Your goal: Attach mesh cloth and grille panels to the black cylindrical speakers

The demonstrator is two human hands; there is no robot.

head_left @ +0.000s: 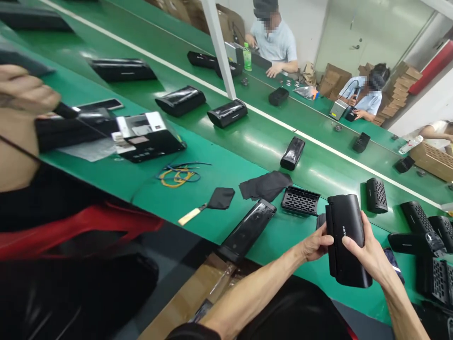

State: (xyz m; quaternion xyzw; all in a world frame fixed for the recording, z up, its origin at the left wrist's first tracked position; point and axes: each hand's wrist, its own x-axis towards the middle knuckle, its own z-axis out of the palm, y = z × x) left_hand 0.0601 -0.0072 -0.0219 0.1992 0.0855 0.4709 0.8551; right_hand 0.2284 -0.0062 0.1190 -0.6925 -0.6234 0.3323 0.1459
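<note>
Between my two hands is a black speaker-like housing (pixel 348 255) with white lettering on its face, held tilted above the green bench. My left hand (pixel 316 243) grips its left side, thumb on the front edge. On the right side my right hand (pixel 371 250) wraps round it, thumb pressed near the lettering. Just left of it lies a black perforated grille shell (pixel 300 202). Beside that are a pile of black fabric pieces (pixel 265 185) and a long glossy black housing (pixel 249 229). A wooden-handled tool (pixel 189 216) rests by another black piece (pixel 221 198).
A green conveyor (pixel 262 137) carries several black housings past the bench. More perforated housings (pixel 439 278) crowd the right. A co-worker's hand (pixel 24 89) holds a corded tool at far left, near a white-and-black box (pixel 148 137). People work opposite. A cardboard box (pixel 187 302) stands below.
</note>
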